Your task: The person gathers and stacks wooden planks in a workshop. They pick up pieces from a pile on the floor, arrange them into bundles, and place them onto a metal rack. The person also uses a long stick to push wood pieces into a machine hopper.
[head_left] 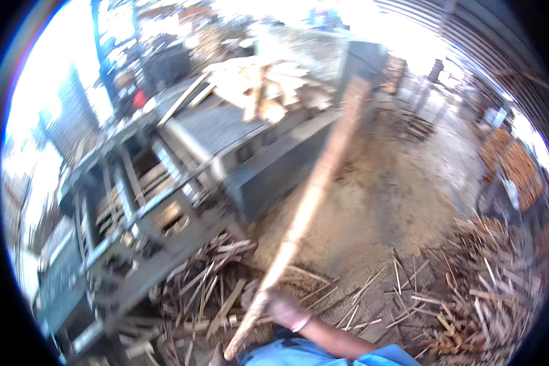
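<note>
A long, thin wooden log (302,216) slants across the middle, its far end raised up and to the right. My right hand (285,310), in a glove, is wrapped around the log near its lower part. At the near end, close to my body, my left hand (218,356) grips the log; only a small part of it shows at the lower edge. Left of the log stands a grey-green machine (262,177) with a flat table, and sawn wood pieces (259,85) are heaped on it. The picture is blurred by motion.
A metal roller frame (122,189) joins the machine on the left. Wood scraps (207,287) litter the ground below it. A larger heap of offcuts (488,293) lies at the right, with stacked wood (511,165) behind. Sawdust (372,207) covers the floor.
</note>
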Tool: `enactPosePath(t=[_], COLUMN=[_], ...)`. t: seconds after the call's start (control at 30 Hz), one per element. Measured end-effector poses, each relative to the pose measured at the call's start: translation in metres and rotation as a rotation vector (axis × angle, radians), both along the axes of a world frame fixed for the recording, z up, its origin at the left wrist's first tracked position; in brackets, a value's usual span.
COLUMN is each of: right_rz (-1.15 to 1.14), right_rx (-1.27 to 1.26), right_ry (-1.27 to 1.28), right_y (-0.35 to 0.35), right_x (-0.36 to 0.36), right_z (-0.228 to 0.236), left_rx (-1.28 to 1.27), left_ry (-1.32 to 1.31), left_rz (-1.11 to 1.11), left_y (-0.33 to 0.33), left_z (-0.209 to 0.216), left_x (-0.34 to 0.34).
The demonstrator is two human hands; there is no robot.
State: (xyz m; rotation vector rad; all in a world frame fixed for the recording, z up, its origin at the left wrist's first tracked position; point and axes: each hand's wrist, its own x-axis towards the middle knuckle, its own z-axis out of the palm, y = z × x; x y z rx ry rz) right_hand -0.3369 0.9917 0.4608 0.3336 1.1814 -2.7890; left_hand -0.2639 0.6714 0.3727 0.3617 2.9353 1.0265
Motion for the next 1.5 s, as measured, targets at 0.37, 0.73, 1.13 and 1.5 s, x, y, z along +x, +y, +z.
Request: enactPosePath(t=[0.37,0.73,1.13,1.5], right_rz=[-0.483,-0.112,0.508,0.84], right_rx=[-0.168,-0.077,-0.229,0.61], right_ry=[-0.985,-1.029,-1.269,-0.478], right_y=[0.021,-0.1,-0.211,-0.264], right_x=[0.201,0.148,0.142,-0.209], right_z=[-0.166,-0.124,-0.236,-0.323], left_rx=[-0.789,-0.723,-0.084,0.131], left_ry=[-0.188,-0.041,-1.526,-1.039], left_rz=[-0.186,0.18,0.43,0.837], left_y=[-0.135,-0.218,-0.17,-0.002], left_z=[-0.016,0.062,0.03,-0.2], left_x=[0.079,0.168,0.429,0.094])
